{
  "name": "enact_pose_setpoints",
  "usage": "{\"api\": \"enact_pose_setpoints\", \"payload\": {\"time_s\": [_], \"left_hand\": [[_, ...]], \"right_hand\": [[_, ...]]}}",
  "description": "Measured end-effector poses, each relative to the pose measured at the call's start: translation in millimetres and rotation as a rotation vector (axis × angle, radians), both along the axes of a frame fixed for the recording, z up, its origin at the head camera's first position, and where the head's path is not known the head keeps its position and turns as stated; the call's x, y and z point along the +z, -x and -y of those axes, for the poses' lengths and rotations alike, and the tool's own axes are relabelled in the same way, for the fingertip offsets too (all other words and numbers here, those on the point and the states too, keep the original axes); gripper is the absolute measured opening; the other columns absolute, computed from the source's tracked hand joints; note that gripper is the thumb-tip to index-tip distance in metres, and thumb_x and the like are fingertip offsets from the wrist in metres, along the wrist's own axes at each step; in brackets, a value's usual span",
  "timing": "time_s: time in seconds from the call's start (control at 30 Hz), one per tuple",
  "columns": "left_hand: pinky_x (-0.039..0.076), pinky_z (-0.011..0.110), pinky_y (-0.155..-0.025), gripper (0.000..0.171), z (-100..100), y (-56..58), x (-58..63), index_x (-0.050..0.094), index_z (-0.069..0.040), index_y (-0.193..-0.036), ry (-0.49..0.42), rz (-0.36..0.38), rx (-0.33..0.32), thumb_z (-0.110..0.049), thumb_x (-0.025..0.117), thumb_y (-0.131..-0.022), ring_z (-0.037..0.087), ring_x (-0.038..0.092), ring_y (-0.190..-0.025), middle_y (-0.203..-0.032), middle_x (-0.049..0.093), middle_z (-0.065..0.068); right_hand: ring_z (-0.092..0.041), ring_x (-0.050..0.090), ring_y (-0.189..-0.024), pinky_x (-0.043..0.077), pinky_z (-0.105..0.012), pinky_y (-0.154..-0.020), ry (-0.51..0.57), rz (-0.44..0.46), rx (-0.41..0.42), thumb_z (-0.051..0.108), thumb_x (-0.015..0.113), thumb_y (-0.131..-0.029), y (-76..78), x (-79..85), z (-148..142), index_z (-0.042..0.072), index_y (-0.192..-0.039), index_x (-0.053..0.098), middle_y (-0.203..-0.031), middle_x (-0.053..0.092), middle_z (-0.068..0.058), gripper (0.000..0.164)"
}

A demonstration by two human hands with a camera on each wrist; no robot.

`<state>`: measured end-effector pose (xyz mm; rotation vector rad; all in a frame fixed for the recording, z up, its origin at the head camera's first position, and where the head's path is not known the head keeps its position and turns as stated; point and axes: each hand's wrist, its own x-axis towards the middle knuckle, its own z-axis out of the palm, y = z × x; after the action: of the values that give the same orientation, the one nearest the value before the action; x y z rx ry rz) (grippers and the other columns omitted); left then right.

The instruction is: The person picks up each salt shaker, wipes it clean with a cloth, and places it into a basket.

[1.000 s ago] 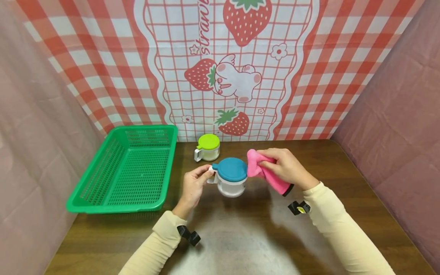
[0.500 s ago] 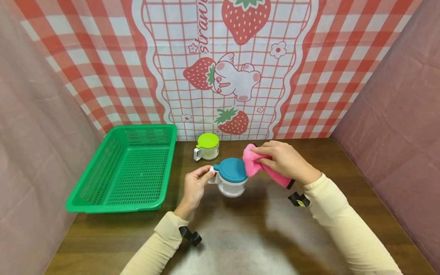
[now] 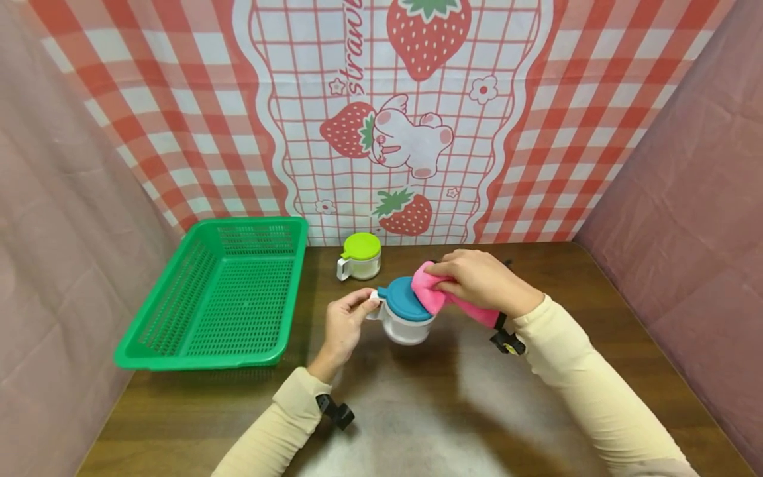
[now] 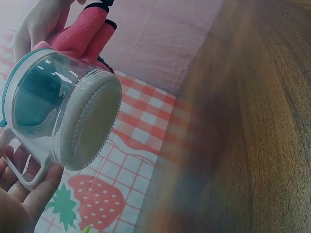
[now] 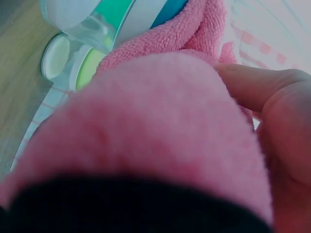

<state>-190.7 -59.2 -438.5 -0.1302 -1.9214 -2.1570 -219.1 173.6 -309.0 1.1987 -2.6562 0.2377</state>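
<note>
A clear jar with a blue lid (image 3: pixel 403 299) and a white handle is held off the table, tilted a little. My left hand (image 3: pixel 346 326) grips its white handle (image 4: pixel 30 162) between thumb and fingers. In my right hand (image 3: pixel 485 281) a bunched pink cloth (image 3: pixel 430 289) with dark edging is pinched, and it presses on the right part of the blue lid. The left wrist view shows the jar's pale ribbed base (image 4: pixel 95 121). Folds of the cloth (image 5: pixel 136 111) fill most of the right wrist view and hide part of the jar.
A second jar with a lime-green lid (image 3: pixel 361 246) stands behind on the wooden table (image 3: pixel 411 411). To the left sits a green plastic basket (image 3: pixel 280 354) with slotted walls. A checked strawberry-print cloth (image 3: pixel 524 165) hangs at the back, with pink curtains (image 3: pixel 673 199) at the sides.
The pink cloth has moved left from the lid's right edge onto its top. The jar has shifted slightly right and tilted, with my left hand still on the handle.
</note>
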Motion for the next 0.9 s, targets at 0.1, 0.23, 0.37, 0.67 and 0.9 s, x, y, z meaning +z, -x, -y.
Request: {"api": "enact_pose_setpoints", "payload": {"time_s": [0.1, 0.23, 0.37, 0.67, 0.9], "left_hand": [[0.052, 0.012, -0.07, 0.021, -1.6, -0.3, 0.2, 0.066, 0.018, -0.103, 0.009, -0.011, 0.006, 0.005, 0.066, -0.087, -0.004, 0.063, -0.075, -0.096, 0.07, 0.029], [0.052, 0.012, -0.069, 0.021, -2.7, -1.1, 0.5, 0.066, 0.017, -0.103, 0.007, -0.003, 0.008, 0.004, 0.066, -0.087, -0.004, 0.063, -0.075, -0.098, 0.069, 0.032], [0.052, 0.013, -0.069, 0.02, -3.4, -2.0, 1.1, 0.067, 0.016, -0.104, 0.012, 0.013, 0.004, 0.003, 0.066, -0.087, -0.004, 0.063, -0.075, -0.1, 0.067, 0.034], [0.052, 0.014, -0.07, 0.02, -4.5, -2.9, 1.8, 0.068, 0.014, -0.103, 0.02, 0.039, -0.002, 0.002, 0.066, -0.087, -0.002, 0.063, -0.075, -0.1, 0.068, 0.033], [0.052, 0.014, -0.07, 0.02, -4.7, -3.3, 1.3, 0.068, 0.013, -0.104, 0.038, 0.052, 0.0, 0.001, 0.067, -0.088, -0.003, 0.062, -0.076, -0.101, 0.068, 0.031]], "right_hand": [[-0.019, 0.061, -0.073, 0.052, -0.037, -0.066, -0.014, -0.003, 0.002, 0.012, 0.075, -0.083, -1.0, 0.4, 1.6, 0.011, -0.104, 0.075, -0.079, 0.065, -0.001, 0.021], [-0.017, 0.059, -0.071, 0.051, -0.035, -0.064, -0.037, 0.004, -0.001, 0.013, 0.075, -0.083, -2.6, 1.8, 4.1, 0.012, -0.102, 0.075, -0.076, 0.062, 0.0, 0.019], [-0.015, 0.055, -0.068, 0.048, -0.031, -0.06, -0.069, 0.018, -0.012, 0.015, 0.076, -0.083, -3.4, 1.2, 7.0, 0.013, -0.096, 0.074, -0.072, 0.057, 0.002, 0.013], [-0.015, 0.057, -0.069, 0.048, -0.028, -0.058, -0.092, 0.063, -0.004, 0.018, 0.076, -0.083, -6.6, 2.8, 14.4, 0.014, -0.098, 0.077, -0.074, 0.06, 0.001, 0.016], [-0.015, 0.057, -0.071, 0.048, -0.028, -0.061, -0.111, 0.071, 0.018, 0.019, 0.076, -0.084, -7.8, 2.2, 17.2, 0.014, -0.105, 0.076, -0.079, 0.063, -0.001, 0.022]]}}
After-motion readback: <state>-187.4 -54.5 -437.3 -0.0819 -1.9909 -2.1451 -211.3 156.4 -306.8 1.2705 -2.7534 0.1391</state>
